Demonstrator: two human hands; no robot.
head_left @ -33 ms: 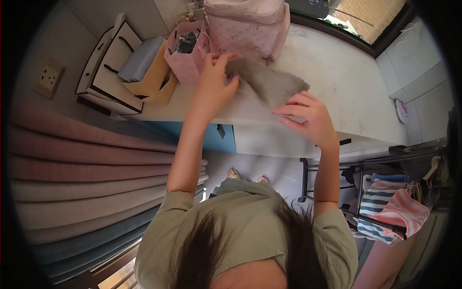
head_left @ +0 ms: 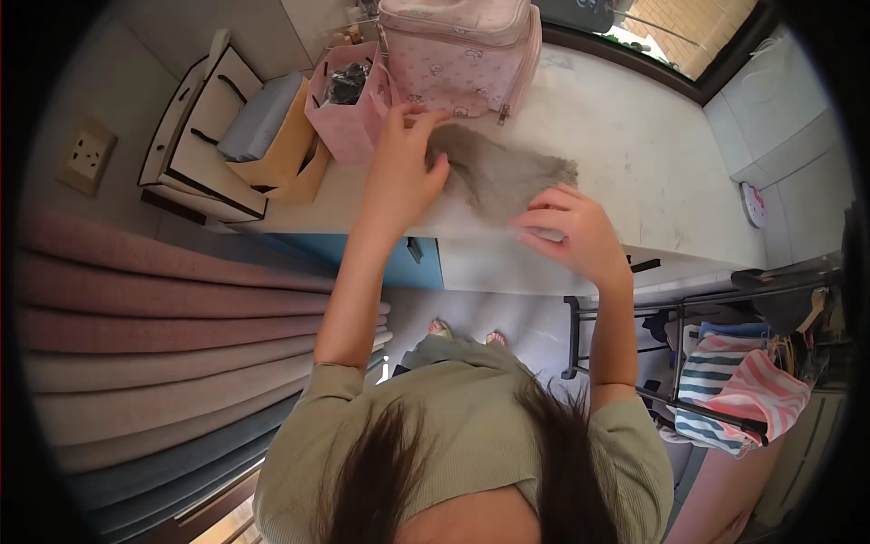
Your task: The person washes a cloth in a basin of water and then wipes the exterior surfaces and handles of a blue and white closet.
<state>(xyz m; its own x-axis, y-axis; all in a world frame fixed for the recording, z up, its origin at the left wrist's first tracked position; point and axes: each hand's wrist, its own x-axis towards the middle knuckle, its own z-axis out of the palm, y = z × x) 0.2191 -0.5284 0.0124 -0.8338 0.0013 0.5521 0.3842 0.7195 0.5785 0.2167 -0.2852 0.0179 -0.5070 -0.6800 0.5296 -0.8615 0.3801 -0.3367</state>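
Note:
A thin grey-brown piece of cloth (head_left: 512, 172) with a frilled edge is spread low over the pale countertop (head_left: 648, 159); its exact kind cannot be made out. At its left end is my left hand (head_left: 405, 163), thumb and fingers apart, beside a darker fold. My right hand (head_left: 575, 231) hovers by the near right edge of the cloth, its fingers stretched out and slightly blurred, with a gap above the thumb. Neither hand visibly grips the fabric. Part of the cloth's near edge is smeared by motion.
Behind the cloth stand a pink patterned bag (head_left: 458, 63) and a pink paper bag (head_left: 343, 122). Further left are a tan box (head_left: 294, 163) holding grey items and a white carrier bag (head_left: 204, 136). Curtains (head_left: 181, 335) hang left; a black rack (head_left: 675, 354) with striped cloth stands right.
The cloth has sunk lower and flatter toward the countertop and shifted slightly nearer. My right fingers have moved slightly left and down; my left hand has barely moved.

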